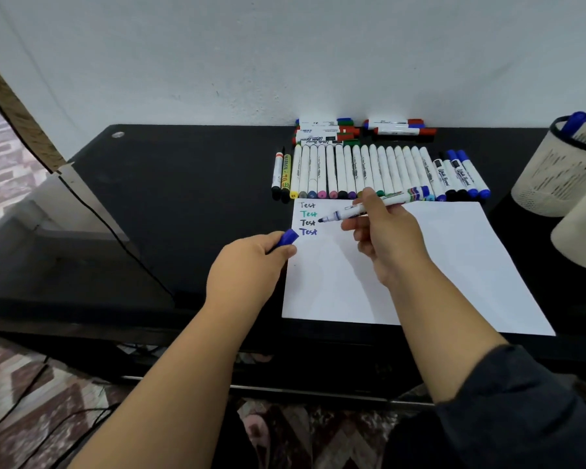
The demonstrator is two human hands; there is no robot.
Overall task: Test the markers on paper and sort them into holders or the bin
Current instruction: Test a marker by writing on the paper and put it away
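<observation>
Blue ink makes the fourth "Test" on the paper [420, 265], so this marker [369, 206], pinched in the right hand [383, 231] with its tip just above the words, looks good. I'd bring the cap [288, 237], which the left hand [247, 265] grips, straight onto the tip, press it home, then drop the marker in the holder [555, 174]. I count four test words, two holders at the worktop's [183, 184] right edge, and some two dozen markers in the row.

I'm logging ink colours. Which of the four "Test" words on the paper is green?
The second "Test" from the top on the paper: it is teal-green, while the ones above and below it are black and the bottom one is blue.
</observation>
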